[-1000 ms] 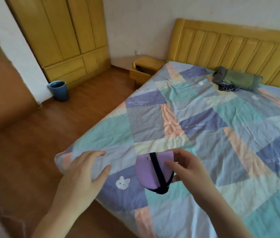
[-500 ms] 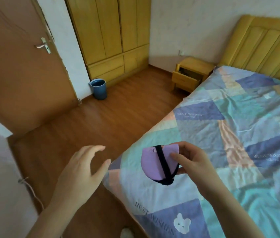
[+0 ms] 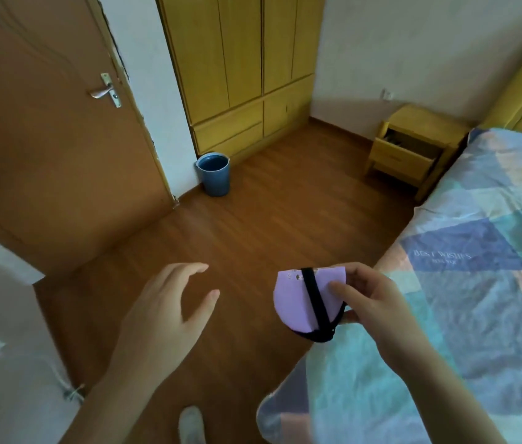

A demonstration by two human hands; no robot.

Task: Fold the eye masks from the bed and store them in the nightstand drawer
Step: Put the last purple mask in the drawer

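Holding item one, a folded purple eye mask [image 3: 298,302] with black strap [image 3: 315,302] running top to bottom, the right hand [image 3: 372,302] pinches it by its right edge, aloft above the floor just off the bed [image 3: 477,283] near corner. Left hand [image 3: 163,318]: released, fingers spread, carrying nothing, level with the mask and well apart from it. Destination: nightstand [image 3: 420,123] at the bed's head end, drawer [image 3: 397,158] pulled out, lying ahead and to the right of the mask, on the right hand's side, so that hand is judged better placed to deliver.
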